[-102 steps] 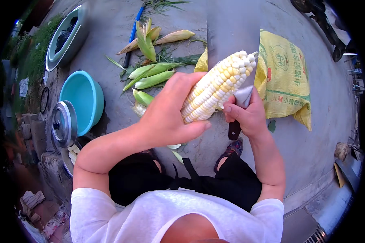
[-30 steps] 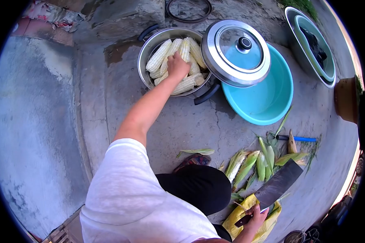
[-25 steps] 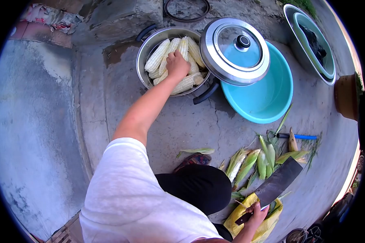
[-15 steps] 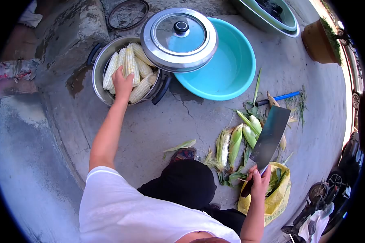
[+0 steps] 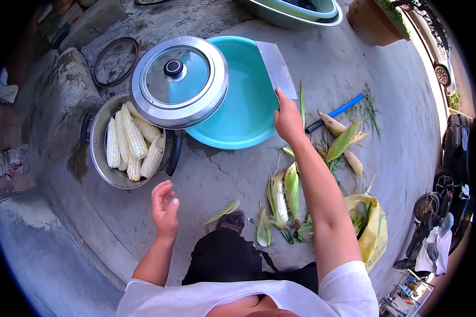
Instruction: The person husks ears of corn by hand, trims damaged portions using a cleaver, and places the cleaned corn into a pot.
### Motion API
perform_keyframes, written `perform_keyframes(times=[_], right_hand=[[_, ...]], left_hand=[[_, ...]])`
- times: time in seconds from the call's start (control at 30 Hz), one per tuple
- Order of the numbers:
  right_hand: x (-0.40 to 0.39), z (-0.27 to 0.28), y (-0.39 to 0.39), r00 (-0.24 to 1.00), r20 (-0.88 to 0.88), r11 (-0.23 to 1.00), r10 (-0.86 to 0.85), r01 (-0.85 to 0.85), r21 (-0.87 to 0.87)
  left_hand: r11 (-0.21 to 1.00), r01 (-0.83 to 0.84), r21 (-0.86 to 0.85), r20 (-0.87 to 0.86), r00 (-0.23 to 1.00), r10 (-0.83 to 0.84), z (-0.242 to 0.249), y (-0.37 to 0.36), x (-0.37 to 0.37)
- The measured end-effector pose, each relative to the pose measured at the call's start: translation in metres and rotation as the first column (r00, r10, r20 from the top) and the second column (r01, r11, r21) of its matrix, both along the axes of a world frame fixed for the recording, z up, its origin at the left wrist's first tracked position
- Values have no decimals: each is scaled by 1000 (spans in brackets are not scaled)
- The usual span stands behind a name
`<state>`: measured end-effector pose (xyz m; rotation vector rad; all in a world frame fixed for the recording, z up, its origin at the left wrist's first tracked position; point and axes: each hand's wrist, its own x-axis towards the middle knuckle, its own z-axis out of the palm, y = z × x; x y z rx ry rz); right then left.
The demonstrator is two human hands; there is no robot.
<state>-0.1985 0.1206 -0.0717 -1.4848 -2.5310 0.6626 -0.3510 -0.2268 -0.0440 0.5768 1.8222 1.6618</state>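
Note:
My right hand (image 5: 289,118) is closed around the handle of a cleaver (image 5: 276,70), whose broad blade lies over the right rim of a turquoise basin (image 5: 232,138). The fingers hide most of the handle. My left hand (image 5: 165,210) is empty, its fingers apart and slightly curled, just below a metal pot (image 5: 98,158). Several husked corn cobs (image 5: 129,132) fill that pot. A metal lid with a glass centre (image 5: 149,100) rests across the basin's left side, its lower left edge close to the pot.
Partly husked corn (image 5: 291,190) and loose leaves lie on the concrete by my right forearm. A yellow bag (image 5: 375,232) stands at the right, and a blue-handled tool (image 5: 346,105) lies beyond the corn. A metal ring (image 5: 99,66) leans near the stone block.
My left hand has let go of the cobs and drawn back out of the pot. My right hand has carried the cleaver up and left, from above the corn husks to the basin.

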Motion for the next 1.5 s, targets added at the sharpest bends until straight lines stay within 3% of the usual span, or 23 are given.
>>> perform_keyframes(times=[0.23, 0.53, 0.6, 0.67, 0.73, 0.87, 1.0, 1.07, 1.13, 1.2, 1.27, 1.33, 1.37, 1.43, 1.47, 1.5], right_hand=[[-13, -29, 15, 975, 222, 994, -21, -3, 108], [-23, -39, 12, 975, 218, 986, -41, 4, 168], [-20, -36, 10, 972, 232, 995, -30, 7, 102], [-13, -36, 6, 996, 93, 988, 4, -19, 156], [-6, -31, 1, 997, 79, 994, -8, -1, 111], [23, -17, -31, 967, -240, 978, 81, -31, 205], [85, -3, -105, 884, -465, 998, 40, -12, 63], [133, -8, -147, 913, -408, 1000, -13, 1, -30], [184, -22, -185, 942, -297, 986, -153, 124, -115], [229, -35, -216, 947, -161, 955, -278, 254, -154], [263, -45, -241, 922, -63, 911, -382, 365, -191], [284, -55, -262, 897, -43, 884, -441, 425, -196], [291, -60, -268, 879, -26, 863, -476, 462, -203], [299, -67, -278, 853, 10, 832, -522, 511, -214], [300, -71, -282, 846, 4, 824, -534, 521, -221], [299, -74, -286, 847, 37, 810, -530, 519, -272]], left_hand=[[997, 63, -41, 130, 990, -58, -7, 10, 15], [982, 180, -49, 219, 962, -165, -6, 32, 29], [977, 209, -31, 245, 950, -196, -5, 37, 34], [972, 233, -28, 241, 945, -220, -2, 44, 39], [963, 266, -34, 242, 937, -251, -1, 50, 44], [937, 349, -3, 215, 916, -340, 1, 69, 57], [867, 496, 45, 209, 845, -493, 3, 101, 78], [788, 614, 41, 193, 769, -609, 2, 123, 95], [678, 733, 54, 157, 664, -731, -7, 147, 119], [507, 857, -90, -31, 507, -862, -31, 174, 146], [310, 909, -280, -293, 227, -929, -46, 198, 180], [123, 881, -458, -439, -104, -893, -71, 210, 207], [110, 877, -467, -439, -122, -890, -80, 214, 221], [11, 860, -510, -569, -327, -755, -96, 216, 245], [-2, 855, -518, -564, -343, -751, -106, 214, 249], [19, 781, -624, -606, -468, -643, -117, 210, 252]])
